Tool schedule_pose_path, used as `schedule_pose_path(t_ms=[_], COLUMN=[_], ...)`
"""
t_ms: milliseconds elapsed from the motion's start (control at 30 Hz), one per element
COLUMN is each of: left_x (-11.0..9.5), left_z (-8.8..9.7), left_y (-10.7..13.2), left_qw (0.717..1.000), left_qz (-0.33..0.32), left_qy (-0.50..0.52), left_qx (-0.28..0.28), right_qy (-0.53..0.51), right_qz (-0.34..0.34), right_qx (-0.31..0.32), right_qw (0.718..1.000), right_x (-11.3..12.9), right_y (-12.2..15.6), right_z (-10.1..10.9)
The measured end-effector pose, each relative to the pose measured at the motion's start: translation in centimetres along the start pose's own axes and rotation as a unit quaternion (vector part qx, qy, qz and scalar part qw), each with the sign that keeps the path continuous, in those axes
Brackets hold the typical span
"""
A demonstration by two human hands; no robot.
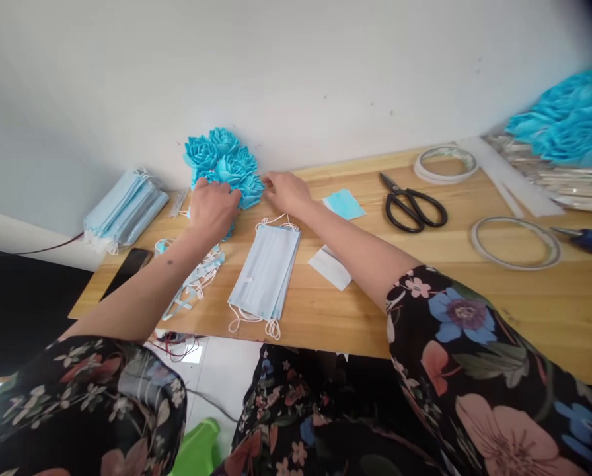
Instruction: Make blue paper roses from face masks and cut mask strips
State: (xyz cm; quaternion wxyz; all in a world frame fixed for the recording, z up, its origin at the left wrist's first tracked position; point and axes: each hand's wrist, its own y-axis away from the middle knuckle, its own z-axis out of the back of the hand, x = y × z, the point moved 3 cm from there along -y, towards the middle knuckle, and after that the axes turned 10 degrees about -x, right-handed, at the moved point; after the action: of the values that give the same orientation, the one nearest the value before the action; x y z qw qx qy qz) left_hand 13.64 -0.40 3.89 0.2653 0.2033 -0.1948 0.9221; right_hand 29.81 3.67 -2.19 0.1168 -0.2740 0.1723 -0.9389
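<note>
A bunch of blue ruffled flowers point(224, 158) is at the back of the wooden table, against the wall. My left hand point(211, 206) is closed at the front of the bunch, its curled fingers partly hidden by the back of the hand. At the bunch's right edge, my right hand point(287, 190) has its fingers bent together; what they hold, if anything, is too small to make out. A stack of pale blue face masks point(266, 271) with white ear loops lies below, between my forearms.
Black-handled scissors point(415, 206), two tape rolls point(444, 164) and more blue flowers point(568, 122) lie rightward. A blue square point(344, 203) and a white piece point(330, 267) flank my right forearm. Leftward are piled masks point(125, 210), a phone point(127, 270) and cut strips point(197, 281).
</note>
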Motion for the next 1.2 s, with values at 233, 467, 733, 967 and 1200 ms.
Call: schedule_pose_path(t_ms=[233,467,733,967,1200], left_x=[0.6,2.6,3.1,3.4,3.9], left_z=[-0.4,-0.7,-0.3,-0.1,0.4], left_y=[-0.8,-1.0,-1.2,-1.1,-0.8], left_qw=[0.996,0.999,0.998,0.999,0.998], left_qz=[-0.055,0.002,0.021,0.024,0.045], left_qy=[-0.065,0.013,0.047,0.044,0.047], left_qx=[0.017,-0.044,-0.02,-0.006,-0.013], right_qy=[0.002,-0.007,-0.045,-0.028,0.003], right_qz=[0.043,0.073,0.068,0.145,0.137], right_qx=[0.018,0.021,-0.022,-0.011,-0.004], right_qw=[0.999,0.997,0.996,0.989,0.991], right_x=[0.0,0.2,0.5,2.5,2.4], right_y=[0.9,1.2,0.8,0.3,0.5], right_z=[0.0,-0.4,-0.1,-0.1,-1.0])
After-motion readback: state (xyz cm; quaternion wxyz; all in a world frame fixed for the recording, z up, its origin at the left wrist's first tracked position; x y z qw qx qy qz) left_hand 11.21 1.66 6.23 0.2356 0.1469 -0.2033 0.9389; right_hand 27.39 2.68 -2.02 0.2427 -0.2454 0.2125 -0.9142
